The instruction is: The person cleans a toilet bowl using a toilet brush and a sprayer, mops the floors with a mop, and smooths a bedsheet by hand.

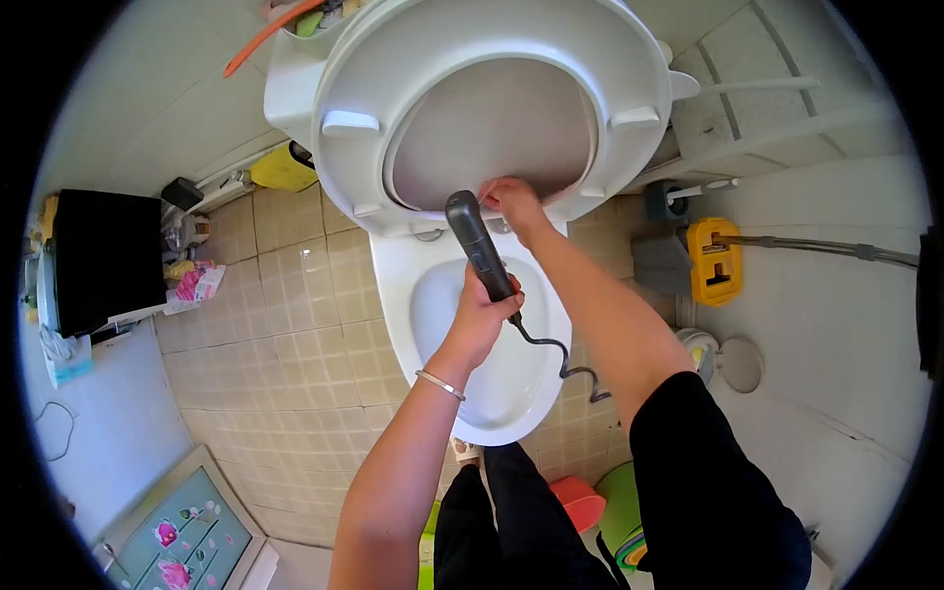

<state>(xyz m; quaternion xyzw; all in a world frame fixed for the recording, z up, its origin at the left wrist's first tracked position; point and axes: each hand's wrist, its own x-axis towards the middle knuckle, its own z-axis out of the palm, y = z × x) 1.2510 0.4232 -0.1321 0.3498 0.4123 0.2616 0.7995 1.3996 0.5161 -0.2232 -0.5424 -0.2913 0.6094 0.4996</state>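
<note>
My left hand [478, 323] is wrapped round the lower end of a black corded handheld device [480, 246], whose exact kind I cannot make out. Its rounded top points up toward the raised toilet seat [357, 165], and a coiled cord hangs from its bottom end. Beside that top, my right hand [513, 205] has its fingers pinched together by the hinge end of the seat. Whatever those fingertips hold, if anything, is too small to name. Behind the seat stands the raised lid [492, 128]. Below both hands is the open white toilet bowl [531, 393].
A yellow mop-bucket part [715, 262] and a toilet brush [703, 190] stand at the right. Leftward, a black box-like object [108, 261] sits above the tiled floor [295, 295]. A red basin [578, 503] and a green one [619, 506] are near my legs.
</note>
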